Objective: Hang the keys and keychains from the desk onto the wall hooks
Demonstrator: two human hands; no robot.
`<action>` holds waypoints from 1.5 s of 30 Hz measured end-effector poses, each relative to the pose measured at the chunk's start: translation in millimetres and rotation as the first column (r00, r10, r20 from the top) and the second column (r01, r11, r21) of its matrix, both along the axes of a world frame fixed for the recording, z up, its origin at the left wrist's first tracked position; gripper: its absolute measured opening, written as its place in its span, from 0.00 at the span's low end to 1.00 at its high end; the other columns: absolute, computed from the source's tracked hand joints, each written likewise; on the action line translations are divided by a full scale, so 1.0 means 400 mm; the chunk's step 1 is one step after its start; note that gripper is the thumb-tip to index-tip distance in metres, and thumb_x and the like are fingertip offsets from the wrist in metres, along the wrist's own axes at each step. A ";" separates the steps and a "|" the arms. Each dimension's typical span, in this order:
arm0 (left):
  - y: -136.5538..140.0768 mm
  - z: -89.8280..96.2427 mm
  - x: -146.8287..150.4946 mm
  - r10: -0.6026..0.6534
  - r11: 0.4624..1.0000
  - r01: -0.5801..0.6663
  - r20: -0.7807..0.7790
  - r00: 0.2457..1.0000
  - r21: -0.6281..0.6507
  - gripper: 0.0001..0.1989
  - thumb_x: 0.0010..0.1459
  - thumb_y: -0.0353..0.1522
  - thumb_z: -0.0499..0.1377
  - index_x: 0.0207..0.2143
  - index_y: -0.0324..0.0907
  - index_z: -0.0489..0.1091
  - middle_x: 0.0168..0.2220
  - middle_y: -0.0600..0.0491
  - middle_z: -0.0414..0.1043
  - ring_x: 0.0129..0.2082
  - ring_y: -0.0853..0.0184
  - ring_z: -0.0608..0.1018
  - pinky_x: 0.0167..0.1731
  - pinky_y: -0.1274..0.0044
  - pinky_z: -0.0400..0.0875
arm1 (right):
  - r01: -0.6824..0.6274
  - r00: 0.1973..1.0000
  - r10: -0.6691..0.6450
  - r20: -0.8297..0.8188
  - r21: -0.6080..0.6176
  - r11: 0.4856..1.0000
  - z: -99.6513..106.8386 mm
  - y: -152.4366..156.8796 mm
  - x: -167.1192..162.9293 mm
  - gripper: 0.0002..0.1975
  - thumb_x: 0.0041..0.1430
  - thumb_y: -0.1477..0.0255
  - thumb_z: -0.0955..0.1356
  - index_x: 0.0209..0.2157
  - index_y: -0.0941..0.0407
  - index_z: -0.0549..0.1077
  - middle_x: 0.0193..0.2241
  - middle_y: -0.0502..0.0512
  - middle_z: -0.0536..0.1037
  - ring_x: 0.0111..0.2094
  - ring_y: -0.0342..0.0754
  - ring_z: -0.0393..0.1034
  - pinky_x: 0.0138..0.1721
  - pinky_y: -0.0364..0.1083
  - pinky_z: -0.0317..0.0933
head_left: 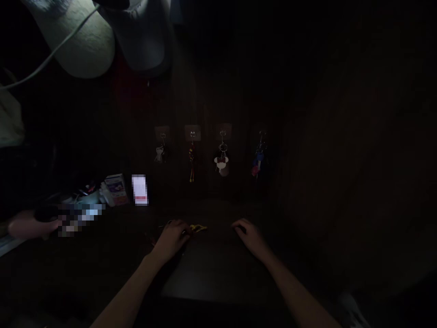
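In dim light, my left hand [172, 238] rests low over the dark surface with its fingers curled. A yellow cord loop [198, 228] sticks out at its fingertips; the part under the fingers is hidden. A small reddish item [150, 238], too dark to name, lies beside that wrist. My right hand [250, 236] hovers or rests to the right, fingers bent, thumb apart, nothing visible in it. On the dark panel ahead hang a bunch of keys [159, 154], a beaded cord with yellow ends [191, 159], a mouse-head keychain [221, 164] and a blue and red key bunch [257, 164].
Wall hooks [193, 133] hold the hanging items. A lit phone-like screen [139, 190] stands at left by a small box [116, 189]. Further left lies a pink item [34, 224]. Pale caps [85, 45] and a white cable [58, 49] hang at upper left.
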State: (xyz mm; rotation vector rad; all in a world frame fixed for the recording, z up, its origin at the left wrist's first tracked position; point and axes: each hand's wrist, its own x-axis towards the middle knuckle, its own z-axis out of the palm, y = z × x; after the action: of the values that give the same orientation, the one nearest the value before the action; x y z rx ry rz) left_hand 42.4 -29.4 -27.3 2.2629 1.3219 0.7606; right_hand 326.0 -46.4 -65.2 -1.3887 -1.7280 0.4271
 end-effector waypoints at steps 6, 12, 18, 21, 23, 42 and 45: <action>0.005 0.000 0.022 0.049 0.996 -0.025 0.283 0.958 -0.087 0.04 0.50 0.35 0.59 0.26 0.45 0.71 0.30 0.52 0.72 0.34 0.62 0.72 0.41 0.74 0.62 | -0.004 1.000 0.004 -0.006 0.014 1.000 -0.003 0.001 0.000 0.10 0.53 0.72 0.61 0.29 0.53 0.74 0.32 0.53 0.75 0.38 0.49 0.69 0.42 0.47 0.60; 0.002 0.021 0.081 0.335 0.875 0.063 0.692 0.639 -0.481 0.07 0.52 0.35 0.60 0.29 0.42 0.65 0.29 0.52 0.74 0.30 0.66 0.76 0.33 0.76 0.67 | 0.004 0.998 -0.003 -0.059 0.008 1.000 -0.002 -0.001 -0.002 0.10 0.52 0.71 0.61 0.29 0.53 0.74 0.32 0.53 0.76 0.38 0.48 0.70 0.42 0.47 0.61; -0.011 0.048 0.147 0.521 0.726 0.346 0.803 0.289 -0.595 0.03 0.58 0.30 0.54 0.32 0.39 0.65 0.39 0.43 0.75 0.39 0.64 0.78 0.38 0.74 0.71 | -0.048 0.984 0.032 -0.177 -0.088 0.995 0.042 -0.014 -0.016 0.10 0.52 0.69 0.62 0.29 0.54 0.75 0.32 0.52 0.78 0.38 0.49 0.71 0.42 0.48 0.61; -0.017 0.050 0.180 0.594 0.671 0.425 0.784 0.181 -0.607 0.06 0.59 0.28 0.51 0.34 0.37 0.68 0.41 0.43 0.74 0.42 0.65 0.77 0.42 0.75 0.71 | -0.171 0.955 0.126 -0.267 -0.150 0.974 0.075 -0.029 -0.041 0.11 0.53 0.65 0.64 0.33 0.54 0.75 0.34 0.52 0.78 0.38 0.48 0.71 0.41 0.47 0.61; -0.020 0.045 0.200 0.628 0.647 0.462 0.768 0.129 -0.607 0.07 0.60 0.27 0.50 0.34 0.37 0.68 0.42 0.43 0.74 0.44 0.65 0.76 0.43 0.76 0.71 | -0.272 0.904 0.172 -0.391 -0.217 0.937 0.089 -0.040 -0.064 0.14 0.53 0.61 0.64 0.36 0.55 0.74 0.34 0.53 0.78 0.35 0.47 0.72 0.37 0.46 0.62; -0.069 0.006 0.212 0.660 0.618 0.539 0.750 0.040 -0.572 0.07 0.59 0.28 0.53 0.29 0.38 0.69 0.43 0.44 0.75 0.42 0.65 0.77 0.43 0.75 0.73 | -0.106 0.833 -0.012 -0.552 -0.180 0.978 0.099 -0.094 -0.095 0.09 0.43 0.65 0.70 0.28 0.56 0.76 0.19 0.49 0.75 0.23 0.44 0.68 0.28 0.43 0.61; -0.076 0.011 0.210 0.666 0.614 0.530 0.745 0.050 -0.585 0.06 0.58 0.28 0.55 0.30 0.37 0.71 0.40 0.45 0.75 0.39 0.67 0.77 0.42 0.77 0.73 | -0.093 0.846 -0.009 -0.534 -0.164 0.982 0.097 -0.096 -0.099 0.08 0.44 0.66 0.70 0.28 0.55 0.76 0.23 0.49 0.76 0.26 0.45 0.69 0.30 0.44 0.63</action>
State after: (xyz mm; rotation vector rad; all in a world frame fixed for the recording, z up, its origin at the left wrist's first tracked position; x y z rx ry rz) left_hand 126.4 -60.0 -22.7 0.3586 0.6488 1.1252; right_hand 286.3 -84.7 -26.4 -1.2057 -1.2798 0.9265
